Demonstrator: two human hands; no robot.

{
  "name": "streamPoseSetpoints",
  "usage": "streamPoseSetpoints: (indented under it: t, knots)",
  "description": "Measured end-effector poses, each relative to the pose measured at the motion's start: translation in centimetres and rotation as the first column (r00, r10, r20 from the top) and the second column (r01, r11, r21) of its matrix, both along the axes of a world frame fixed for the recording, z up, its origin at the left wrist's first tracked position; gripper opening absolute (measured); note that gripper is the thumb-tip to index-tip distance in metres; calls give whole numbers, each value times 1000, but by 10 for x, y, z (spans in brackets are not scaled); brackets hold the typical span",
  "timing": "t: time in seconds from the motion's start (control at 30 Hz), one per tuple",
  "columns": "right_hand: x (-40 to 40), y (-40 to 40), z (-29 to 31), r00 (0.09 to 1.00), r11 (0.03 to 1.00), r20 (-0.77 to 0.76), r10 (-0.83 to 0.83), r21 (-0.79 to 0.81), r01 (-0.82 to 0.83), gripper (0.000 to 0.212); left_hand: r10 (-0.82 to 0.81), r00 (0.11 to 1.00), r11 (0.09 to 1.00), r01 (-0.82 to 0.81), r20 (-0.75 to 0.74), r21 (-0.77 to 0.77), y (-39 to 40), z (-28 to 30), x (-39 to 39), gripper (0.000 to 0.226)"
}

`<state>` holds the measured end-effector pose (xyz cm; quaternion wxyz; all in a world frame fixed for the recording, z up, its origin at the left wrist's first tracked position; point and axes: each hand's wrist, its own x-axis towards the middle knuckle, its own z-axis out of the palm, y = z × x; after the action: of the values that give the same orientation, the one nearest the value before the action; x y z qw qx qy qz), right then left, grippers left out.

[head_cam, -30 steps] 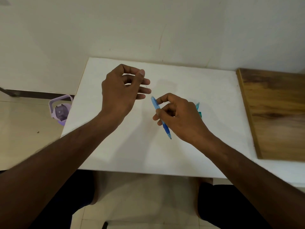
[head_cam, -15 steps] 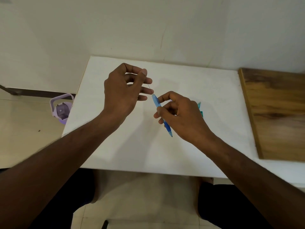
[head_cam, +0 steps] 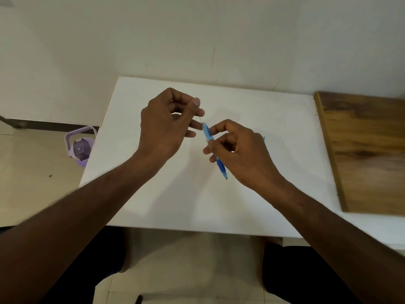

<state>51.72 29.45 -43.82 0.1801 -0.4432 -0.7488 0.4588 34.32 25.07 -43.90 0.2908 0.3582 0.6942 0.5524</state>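
The blue pencil (head_cam: 206, 132) is held in the air over the middle of the white table (head_cam: 219, 205), its long axis running from 11 o'clock to 5 o'clock. The dark writing tip points down toward 5 o'clock, at the person, and the open back end points up toward 11 o'clock. The right hand (head_cam: 243, 154) grips it round the middle of the barrel, thumb and curled fingers closed on it, so only the two ends show. The left hand (head_cam: 164, 130), at 10 o'clock of the pencil, pinches a thin lead (head_cam: 200, 119) between thumb and forefinger, its other fingers loosely spread below. The lead's lower end meets the pencil's back end. A second ago a clear gap lay between left hand and pencil and no lead showed; since then the left hand has closed in toward 4 o'clock, while the pencil's slant has hardly changed. A wooden board (head_cam: 368, 150) lies at 3 o'clock on the table, a purple container (head_cam: 80, 145) on the floor at 9 o'clock
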Motion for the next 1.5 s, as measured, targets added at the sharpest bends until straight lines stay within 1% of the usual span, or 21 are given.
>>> streamPoseSetpoints:
  t: [0.1, 0.27, 0.37, 0.5, 0.57, 0.63, 0.73, 0.8, 0.87, 0.93, 0.97, 1.07, 1.13, 1.23, 1.33, 1.43, 1.5]
  knots:
    - [1, 2, 0, 1000, 1000, -24, -20, 9, 20, 12, -38, 999, 999, 38, -25, -1, 0, -1, 0, 24]
    - [2, 6, 1, 996, 998, -55, -66, 13, 67, 12, -105, 991, 994, 106, -78, 11, -1, -1, 0, 18]
    - [0, 7, 0, 995, 997, -62, -77, 13, 78, 13, -136, 969, 990, 142, -208, 15, -2, -3, -1, 16]
    - [2, 12, 1, 994, 996, -72, -85, 3, 85, 14, -155, 906, 982, 184, -393, 36, -5, -1, 1, 15]
    - [2, 18, 2, 994, 995, -60, -89, 29, 91, 14, -151, 868, 980, 192, -473, 40, -6, 0, 2, 19]
    - [1, 25, 5, 994, 993, -58, -93, 64, 97, 13, -145, 846, 980, 195, -513, 45, -6, 1, 4, 25]
    - [-1, 33, 12, 990, 989, -110, -88, 109, 100, 14, -126, 870, 986, 164, -477, 38, -3, 1, 7, 32]
    - [-2, 35, 15, 984, 987, -164, -73, 129, 95, 13, -129, 918, 990, 143, -376, 7, -1, -1, 7, 30]
    - [-4, 37, 13, 984, 986, -170, -53, 145, 78, 11, -119, 959, 992, 125, -257, 5, 0, -2, 6, 26]
    - [-1, 42, 10, 993, 976, -112, -43, 207, 66, 11, -83, 971, 996, 89, -225, 18, 0, -1, 4, 24]
    - [3, 47, 10, 997, 966, -55, -46, 251, 59, 12, -65, 973, 997, 73, -223, 24, 1, 1, 2, 23]
    - [25, 65, 6, 979, 930, 196, -49, 367, -27, 9, -35, 975, 998, 44, -219, 36, 2, 4, -4, 19]
    - [32, 70, -3, 943, 921, 330, -42, 379, -92, 6, -40, 960, 999, 46, -277, 17, 3, 3, -9, 15]
    - [24, 65, -22, 891, 926, 451, 41, 319, -204, 7, -63, 935, 998, 59, -349, -22, 2, -1, -11, 12]
    - [14, 61, -35, 855, 928, 512, 77, 277, -249, 9, -93, 918, 996, 84, -385, -39, 2, -4, -12, 14]
    - [4, 58, -40, 881, 913, 467, 72, 325, -247, 16, -124, 898, 992, 107, -422, -63, 1, -7, -14, 15]
    - [-4, 56, -42, 877, 893, 475, 66, 364, -264, 21, -132, 886, 991, 107, -444, -82, 0, -9, -15, 16]
